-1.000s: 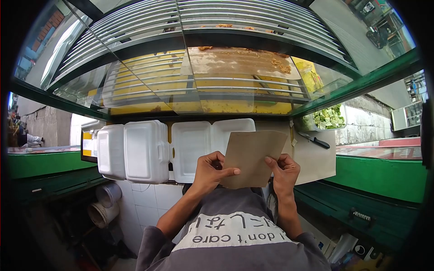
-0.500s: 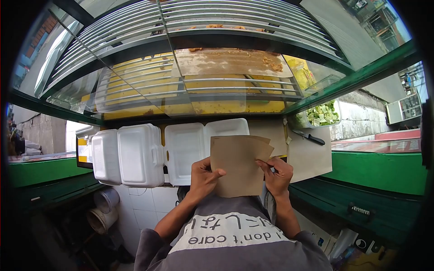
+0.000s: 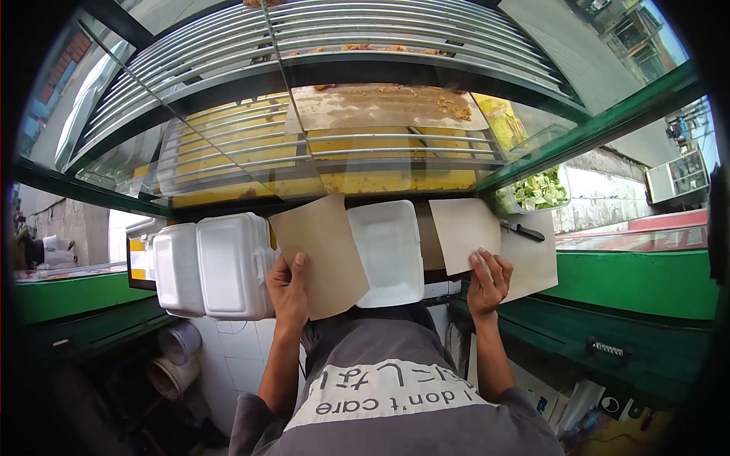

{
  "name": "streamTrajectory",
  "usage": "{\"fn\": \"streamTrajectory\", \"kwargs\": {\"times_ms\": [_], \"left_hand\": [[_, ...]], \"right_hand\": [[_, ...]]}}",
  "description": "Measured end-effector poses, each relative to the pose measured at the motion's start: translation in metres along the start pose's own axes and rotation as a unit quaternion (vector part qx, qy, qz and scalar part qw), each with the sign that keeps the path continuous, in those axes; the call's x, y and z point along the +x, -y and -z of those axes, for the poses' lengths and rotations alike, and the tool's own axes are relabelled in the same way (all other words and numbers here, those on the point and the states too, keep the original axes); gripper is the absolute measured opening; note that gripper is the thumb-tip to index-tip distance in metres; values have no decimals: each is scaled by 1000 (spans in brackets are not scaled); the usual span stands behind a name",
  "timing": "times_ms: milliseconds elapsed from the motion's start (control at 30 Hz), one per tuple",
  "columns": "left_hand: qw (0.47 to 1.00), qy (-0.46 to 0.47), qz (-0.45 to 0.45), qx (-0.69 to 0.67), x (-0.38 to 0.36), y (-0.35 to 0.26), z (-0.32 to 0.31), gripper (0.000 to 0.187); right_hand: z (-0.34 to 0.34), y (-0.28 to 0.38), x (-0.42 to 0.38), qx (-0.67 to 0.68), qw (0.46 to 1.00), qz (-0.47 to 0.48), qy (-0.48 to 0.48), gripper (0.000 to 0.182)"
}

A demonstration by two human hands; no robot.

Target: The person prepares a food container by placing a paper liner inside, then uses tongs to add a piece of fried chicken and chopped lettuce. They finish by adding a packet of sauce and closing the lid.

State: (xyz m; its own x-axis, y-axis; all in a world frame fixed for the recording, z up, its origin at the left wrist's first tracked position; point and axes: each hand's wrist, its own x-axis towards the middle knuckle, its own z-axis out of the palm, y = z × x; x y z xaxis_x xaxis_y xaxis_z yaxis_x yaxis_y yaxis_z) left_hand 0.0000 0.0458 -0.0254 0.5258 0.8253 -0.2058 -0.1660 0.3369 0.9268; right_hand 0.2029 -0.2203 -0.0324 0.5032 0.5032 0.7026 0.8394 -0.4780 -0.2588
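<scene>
A sheet of brown paper (image 3: 323, 262), tilted in front of the foam boxes, is gripped along its lower left by my left hand (image 3: 287, 292), thumb on its face. My right hand (image 3: 490, 283) has its fingers closed on the lower right corner of another brown paper sheet (image 3: 460, 232). Between the two sheets lies an open white foam box (image 3: 389, 254); its left half is hidden behind the left sheet. Two closed white foam boxes (image 3: 232, 266) stand to the left of my left hand.
A black-handled knife (image 3: 525, 230) lies on brown board (image 3: 536, 266) at the right. Behind it is a clear tub of chopped greens (image 3: 541, 188). A glass case with metal racks (image 3: 395, 156) rises ahead. Buckets (image 3: 171, 372) stand low on the left.
My hands have moved apart, splitting the papers held together in front of me. One part went left over the foam box, the other right towards the knife.
</scene>
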Motion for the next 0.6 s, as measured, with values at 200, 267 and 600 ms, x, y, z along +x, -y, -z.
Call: {"fn": "streamTrajectory", "kwargs": {"times_ms": [200, 267, 600], "left_hand": [[995, 49, 15, -83, -5, -9, -2, 31], [993, 61, 28, -95, -8, -12, -4, 32], [989, 130, 60, -30, -18, -14, -45, 29]], "right_hand": [[-18, 2, -8, 24, 981, -22, 193, 33], [-12, 10, 5, 32, 985, -7, 168, 36], [-6, 101, 74, 408, 753, -424, 293, 21]]}}
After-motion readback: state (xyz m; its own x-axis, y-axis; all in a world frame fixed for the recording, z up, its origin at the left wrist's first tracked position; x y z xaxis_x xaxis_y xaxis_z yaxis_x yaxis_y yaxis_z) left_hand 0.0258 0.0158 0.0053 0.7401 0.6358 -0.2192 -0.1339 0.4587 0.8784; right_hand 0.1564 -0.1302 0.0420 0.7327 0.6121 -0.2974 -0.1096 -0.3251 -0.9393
